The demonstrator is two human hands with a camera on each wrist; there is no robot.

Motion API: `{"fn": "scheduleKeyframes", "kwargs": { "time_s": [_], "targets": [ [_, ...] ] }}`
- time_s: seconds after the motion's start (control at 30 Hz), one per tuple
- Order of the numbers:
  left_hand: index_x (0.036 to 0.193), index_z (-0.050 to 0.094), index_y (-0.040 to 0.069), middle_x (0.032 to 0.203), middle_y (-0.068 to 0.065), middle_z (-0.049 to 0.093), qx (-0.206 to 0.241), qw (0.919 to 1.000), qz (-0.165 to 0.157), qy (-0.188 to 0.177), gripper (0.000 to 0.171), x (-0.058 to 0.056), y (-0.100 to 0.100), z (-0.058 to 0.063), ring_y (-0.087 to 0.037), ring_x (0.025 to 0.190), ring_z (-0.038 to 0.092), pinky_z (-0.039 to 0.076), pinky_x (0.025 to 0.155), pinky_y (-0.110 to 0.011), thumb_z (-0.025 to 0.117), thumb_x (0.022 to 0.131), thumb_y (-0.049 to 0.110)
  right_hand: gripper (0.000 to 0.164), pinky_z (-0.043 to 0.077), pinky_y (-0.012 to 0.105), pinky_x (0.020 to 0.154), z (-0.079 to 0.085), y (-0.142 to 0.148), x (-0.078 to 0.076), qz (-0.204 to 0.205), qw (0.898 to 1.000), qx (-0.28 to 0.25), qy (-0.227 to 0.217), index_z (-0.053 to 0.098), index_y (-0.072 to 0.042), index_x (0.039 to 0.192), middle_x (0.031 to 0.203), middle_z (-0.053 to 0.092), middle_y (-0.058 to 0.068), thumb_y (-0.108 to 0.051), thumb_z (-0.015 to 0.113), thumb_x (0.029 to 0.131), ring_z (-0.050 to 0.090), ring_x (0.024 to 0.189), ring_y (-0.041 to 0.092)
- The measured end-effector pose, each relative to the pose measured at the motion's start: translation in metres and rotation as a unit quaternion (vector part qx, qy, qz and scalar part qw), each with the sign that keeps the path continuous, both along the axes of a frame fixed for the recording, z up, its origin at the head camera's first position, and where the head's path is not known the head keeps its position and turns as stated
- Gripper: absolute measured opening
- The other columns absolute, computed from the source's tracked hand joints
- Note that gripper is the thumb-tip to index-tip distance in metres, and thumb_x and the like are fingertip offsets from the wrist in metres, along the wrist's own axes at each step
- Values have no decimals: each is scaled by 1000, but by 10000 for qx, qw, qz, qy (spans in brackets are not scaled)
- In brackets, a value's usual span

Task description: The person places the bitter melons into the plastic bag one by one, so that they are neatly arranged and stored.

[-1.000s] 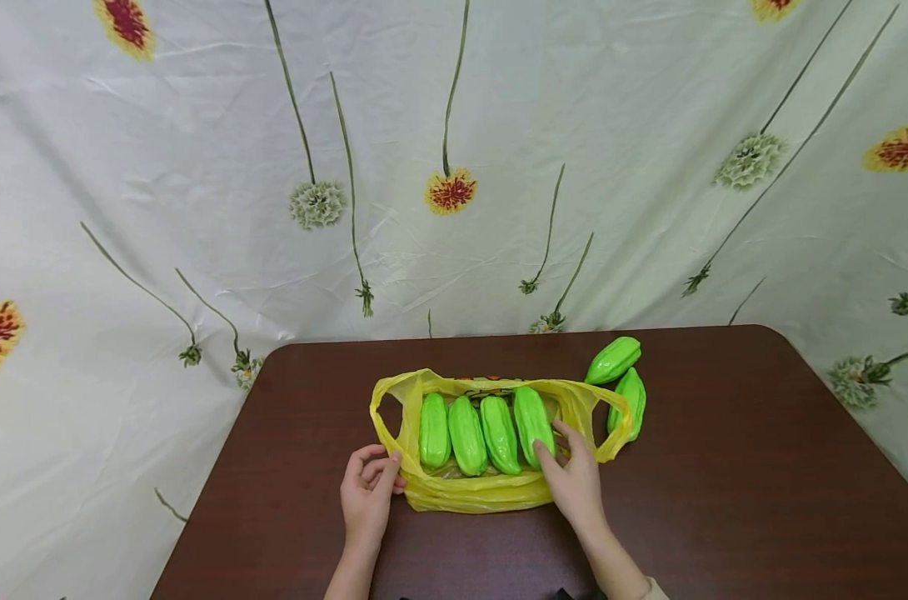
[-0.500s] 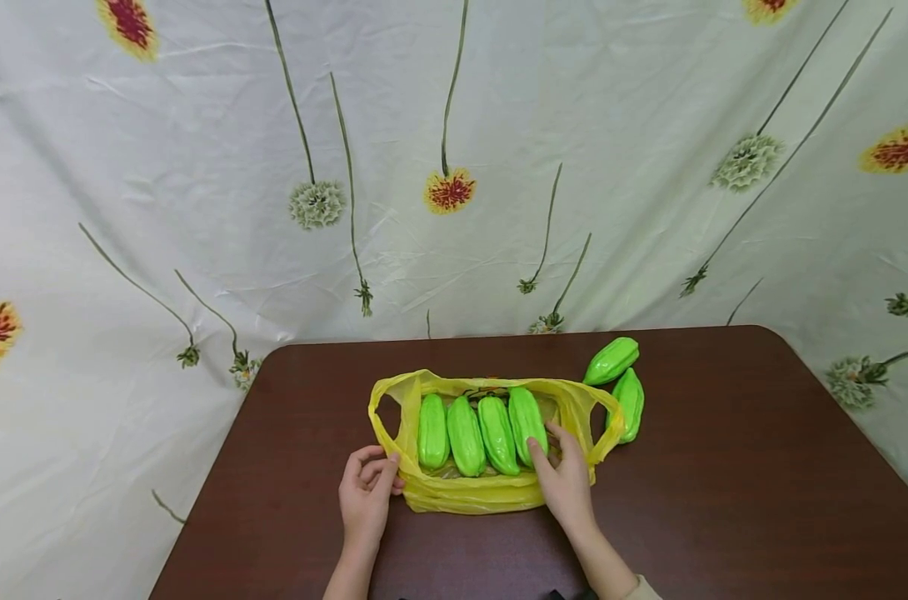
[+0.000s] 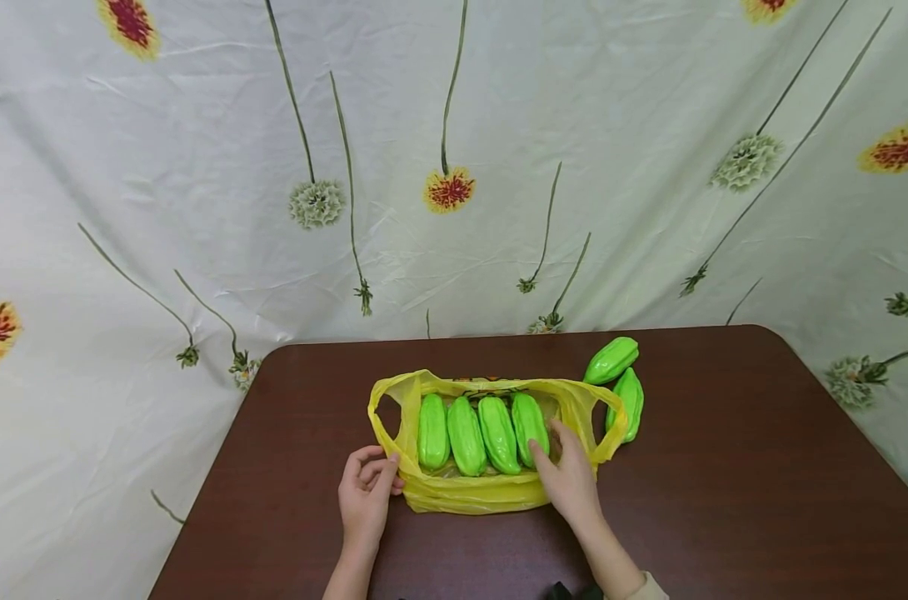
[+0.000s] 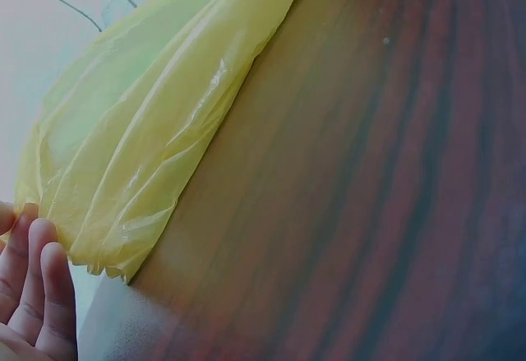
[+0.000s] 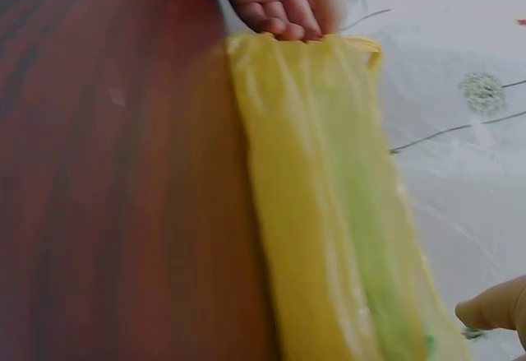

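Observation:
A yellow plastic bag (image 3: 484, 498) lies on the table with its mouth spread wide. Inside it, several bright green, ridged, oblong fruits, like star fruits, lie side by side. My left hand (image 3: 366, 492) pinches the bag's left rim between thumb and fingers; the left wrist view shows fingertips (image 4: 56, 254) at the gathered yellow plastic. Over the bag's right end is my right hand (image 3: 571, 479), thumb and fingers spread loosely about the rightmost green fruit (image 3: 527, 421). Its thumb overlaps that fruit; contact is unclear. In the right wrist view one straight digit (image 5: 497, 305) sits apart from the bag.
Two more green fruits, one angled (image 3: 611, 360) and one nearer (image 3: 630, 404), lie on the table right of the bag, the nearer one partly behind the right handle (image 3: 611, 433). The brown table (image 3: 731, 467) meets a flowered white cloth (image 3: 634, 167) behind.
The rightmost fruit has shifted left, and its far end has come down level with the others. My right hand moved slightly left with it, then slightly back right. The left hand stays put.

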State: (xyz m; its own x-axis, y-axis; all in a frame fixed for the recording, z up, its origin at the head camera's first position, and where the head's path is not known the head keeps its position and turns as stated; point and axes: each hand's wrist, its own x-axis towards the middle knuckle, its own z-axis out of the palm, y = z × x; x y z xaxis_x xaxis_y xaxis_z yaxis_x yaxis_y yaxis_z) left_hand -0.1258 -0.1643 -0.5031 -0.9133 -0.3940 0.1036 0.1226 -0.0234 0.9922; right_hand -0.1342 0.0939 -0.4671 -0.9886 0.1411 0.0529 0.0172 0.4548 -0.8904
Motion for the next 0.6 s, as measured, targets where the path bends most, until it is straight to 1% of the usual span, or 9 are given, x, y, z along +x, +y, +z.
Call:
{"fn": "scheduleKeyframes", "kwargs": {
  "time_s": [0.1, 0.17, 0.23, 0.3, 0.37, 0.47, 0.53, 0.6],
  "targets": [
    [106, 52, -3, 70, -3, 64, 1, 10000, -4, 27, 22, 0, 0, 0, -13, 50, 56, 52, 48, -23, 64, 88, 3, 54, 42, 45, 98, 11, 5, -1, -35, 9998, -184, 21, 41, 8, 135, 131, 46, 27, -19, 61, 92, 47, 120, 39],
    [106, 51, -4, 70, -4, 64, -9, 10000, -5, 45, 23, 0, 0, 0, -13, 50, 56, 51, 48, -23, 64, 88, 3, 51, 44, 43, 97, 20, 9, -1, -104, 9992, -381, 81, 45, 6, 133, 129, 48, 25, -18, 63, 91, 50, 118, 37],
    [106, 51, -4, 70, -4, 64, -8, 10000, -3, 61, 23, 0, 1, 0, -13, 50, 56, 51, 48, -23, 64, 88, 3, 46, 46, 38, 94, 29, 14, -1, -182, 9975, -650, 228, 49, 4, 130, 126, 52, 23, -15, 63, 91, 54, 114, 33],
    [105, 51, -4, 69, -4, 64, -11, 10000, -1, 68, 23, 0, 1, 0, -13, 50, 56, 51, 48, -23, 65, 88, 3, 41, 48, 30, 91, 37, 21, -1, -292, 9941, -935, 474, 52, 3, 127, 123, 56, 21, -11, 63, 90, 58, 109, 29],
    [105, 51, -4, 69, -4, 64, -8, 10000, -10, 81, 23, 0, 1, 0, -13, 50, 56, 51, 48, -23, 65, 88, 3, 36, 48, 22, 88, 44, 27, -1, -421, 9889, -1177, 802, 55, 2, 124, 120, 58, 19, -8, 63, 90, 59, 106, 22],
    [105, 51, -5, 70, -4, 64, -9, 9999, -29, 96, 24, 0, 1, 0, -13, 50, 56, 51, 48, -23, 65, 88, 3, 31, 46, 12, 83, 49, 37, -2, -695, 9800, -1342, 1298, 57, 2, 121, 117, 59, 16, -5, 62, 90, 59, 100, 9],
    [105, 51, -5, 70, -4, 64, -1, 9999, -24, 110, 23, 0, 1, 0, -13, 50, 56, 51, 47, -23, 65, 88, 3, 29, 46, 11, 81, 51, 43, -3, -894, 9725, -1410, 1625, 58, 3, 119, 115, 60, 14, -3, 61, 90, 59, 97, 3],
    [105, 51, -5, 69, -4, 64, 4, 9999, -10, 118, 23, 0, 1, 0, -14, 50, 56, 51, 47, -23, 64, 88, 2, 28, 47, 11, 81, 51, 50, -5, -1106, 9642, -1471, 1909, 58, 4, 117, 113, 61, 9, -2, 61, 90, 58, 96, 1]
  ]
}}
